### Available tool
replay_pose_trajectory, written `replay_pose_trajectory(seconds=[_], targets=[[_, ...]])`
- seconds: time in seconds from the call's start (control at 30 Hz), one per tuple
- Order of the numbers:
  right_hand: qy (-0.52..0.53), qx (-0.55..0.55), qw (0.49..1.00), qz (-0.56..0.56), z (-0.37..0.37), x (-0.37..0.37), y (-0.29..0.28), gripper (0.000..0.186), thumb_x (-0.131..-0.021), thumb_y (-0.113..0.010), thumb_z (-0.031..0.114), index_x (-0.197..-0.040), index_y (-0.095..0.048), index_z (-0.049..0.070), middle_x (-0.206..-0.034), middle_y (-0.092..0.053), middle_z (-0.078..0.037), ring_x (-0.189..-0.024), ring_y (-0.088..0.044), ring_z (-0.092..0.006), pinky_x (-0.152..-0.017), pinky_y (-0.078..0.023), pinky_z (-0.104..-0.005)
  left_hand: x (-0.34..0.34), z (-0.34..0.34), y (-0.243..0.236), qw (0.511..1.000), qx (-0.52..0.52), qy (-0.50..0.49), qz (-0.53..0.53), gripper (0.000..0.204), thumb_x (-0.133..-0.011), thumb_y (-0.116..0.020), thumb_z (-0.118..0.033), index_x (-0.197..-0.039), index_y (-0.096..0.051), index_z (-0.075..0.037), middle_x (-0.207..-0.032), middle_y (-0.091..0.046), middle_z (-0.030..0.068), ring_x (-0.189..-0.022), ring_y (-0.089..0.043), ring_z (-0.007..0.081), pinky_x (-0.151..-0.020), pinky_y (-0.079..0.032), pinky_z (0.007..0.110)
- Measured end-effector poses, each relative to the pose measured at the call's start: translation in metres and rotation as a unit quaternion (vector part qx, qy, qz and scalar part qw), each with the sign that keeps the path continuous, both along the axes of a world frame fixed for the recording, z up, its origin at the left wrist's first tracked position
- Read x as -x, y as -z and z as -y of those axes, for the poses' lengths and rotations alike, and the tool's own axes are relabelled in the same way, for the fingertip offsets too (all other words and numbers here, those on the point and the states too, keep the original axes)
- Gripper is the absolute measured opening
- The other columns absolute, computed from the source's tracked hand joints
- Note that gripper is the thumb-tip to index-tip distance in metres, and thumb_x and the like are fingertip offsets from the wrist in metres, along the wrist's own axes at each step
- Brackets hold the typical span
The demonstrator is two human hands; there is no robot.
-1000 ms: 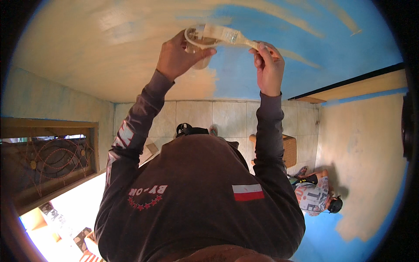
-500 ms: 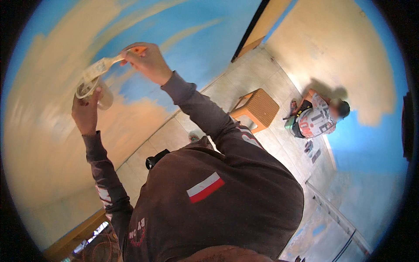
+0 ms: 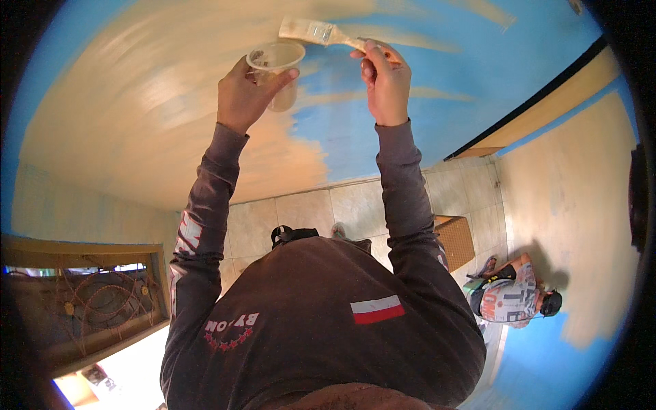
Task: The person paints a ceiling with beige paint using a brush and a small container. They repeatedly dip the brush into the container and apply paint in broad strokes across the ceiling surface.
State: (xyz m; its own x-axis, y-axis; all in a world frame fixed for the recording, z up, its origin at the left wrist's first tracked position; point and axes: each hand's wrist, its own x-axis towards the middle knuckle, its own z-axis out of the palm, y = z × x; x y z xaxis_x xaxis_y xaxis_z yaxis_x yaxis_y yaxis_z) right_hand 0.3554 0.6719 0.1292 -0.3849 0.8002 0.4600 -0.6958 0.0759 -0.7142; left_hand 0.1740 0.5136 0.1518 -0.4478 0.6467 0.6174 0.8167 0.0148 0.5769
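My left hand point(image 3: 246, 94) is wrapped round a clear plastic cup point(image 3: 283, 92) with some pale paint smeared inside; its rim tilts toward me. In my right hand point(image 3: 386, 78) is a paintbrush point(image 3: 318, 32), pinched by its handle. The wide bristles are coated in cream paint and point left, above the cup and apart from its rim. Behind both hands stands a wall point(image 3: 171, 116) painted in cream and blue with streaky edges. Whether the bristles touch the wall I cannot tell.
A brown woven-pattern plastic stool point(image 3: 456, 242) stands on the tiled floor point(image 3: 301, 206) beyond my right arm. Farther right, a person point(image 3: 509, 294) in a printed shirt crouches by another cream and blue wall point(image 3: 553, 198). A wood-framed window point(image 3: 89, 301) is at the lower left.
My view has swung, so hands and wall appear farther right. The brush has come away from the cup's mouth and now points left above it. The cup stays in my left hand.
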Motion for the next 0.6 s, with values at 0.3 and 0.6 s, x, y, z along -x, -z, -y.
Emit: replay_pose_trajectory(seconds=[0.3, 0.6], targets=[[0.034, -0.106, 0.992, -0.065, -0.014, 0.034, -0.051, 0.022, -0.095, -0.066, 0.022, -0.102, -0.071, 0.002, -0.086, -0.072, -0.006, -0.061, -0.045, -0.0028, -0.051, -0.034, -0.0186, -0.008, -0.002, -0.013, 0.999, -0.015, 0.029, 0.005, 0.071, -0.078, -0.084, -0.044, -0.124, -0.061, 0.006, -0.102, -0.074, 0.0156, -0.089, -0.073, 0.0197, -0.077, -0.060, 0.033], [0.192, -0.270, 0.943, -0.033, -0.051, 0.046, -0.083, 0.020, -0.096, -0.067, 0.018, -0.102, -0.074, 0.001, -0.082, -0.069, 0.000, -0.058, -0.041, -0.0013, -0.049, -0.032, -0.0216, -0.001, 0.002, -0.008, 1.000, 0.009, 0.018, 0.012, 0.072, -0.078, -0.083, -0.048, -0.125, -0.062, 0.004, -0.104, -0.074, 0.0167, -0.091, -0.073, 0.0211, -0.077, -0.060, 0.034]])
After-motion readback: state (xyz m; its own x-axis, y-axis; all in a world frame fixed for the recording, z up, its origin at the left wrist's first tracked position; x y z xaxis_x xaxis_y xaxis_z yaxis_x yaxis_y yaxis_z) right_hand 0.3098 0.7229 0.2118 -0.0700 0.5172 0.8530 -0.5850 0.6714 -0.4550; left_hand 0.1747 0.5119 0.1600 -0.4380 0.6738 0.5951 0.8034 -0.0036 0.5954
